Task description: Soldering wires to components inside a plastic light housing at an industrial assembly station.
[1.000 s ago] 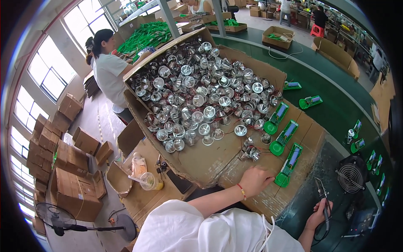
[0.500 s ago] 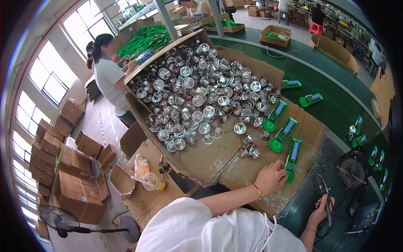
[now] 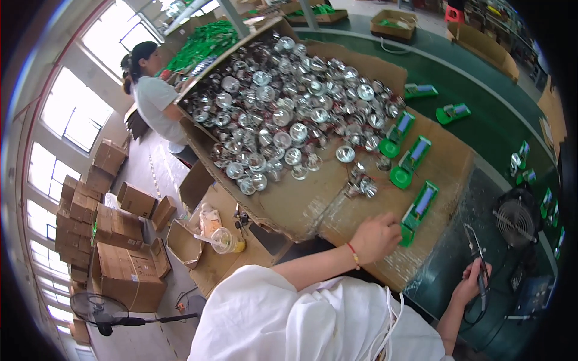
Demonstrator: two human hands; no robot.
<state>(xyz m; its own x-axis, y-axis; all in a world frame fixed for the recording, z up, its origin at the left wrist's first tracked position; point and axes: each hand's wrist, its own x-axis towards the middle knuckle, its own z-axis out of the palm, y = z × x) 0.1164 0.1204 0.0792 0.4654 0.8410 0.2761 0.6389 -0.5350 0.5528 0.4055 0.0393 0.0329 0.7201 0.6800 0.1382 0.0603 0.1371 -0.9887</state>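
My left hand (image 3: 374, 237), with a red band at the wrist, rests on the cardboard-covered bench (image 3: 301, 204) and grips the round end of a green lamp body (image 3: 417, 209). My right hand (image 3: 471, 283) is low at the right, closed around a thin dark tool (image 3: 478, 265) with a cable, over the dark green bench top. Two more green lamp bodies (image 3: 409, 162) lie just beyond the held one. A few loose silvery reflector cups (image 3: 361, 183) sit beside them.
A big heap of silvery reflector cups (image 3: 289, 102) fills the cardboard tray ahead. A small black fan (image 3: 515, 221) stands at the right. Another person (image 3: 153, 99) works at the far left. Stacked cartons (image 3: 114, 253), a plastic cup (image 3: 226, 240) and a floor fan (image 3: 99, 310) lie below left.
My left hand has reached rightward and taken hold of the round end of the nearest green lamp body. My right hand keeps the tool in the same spot.
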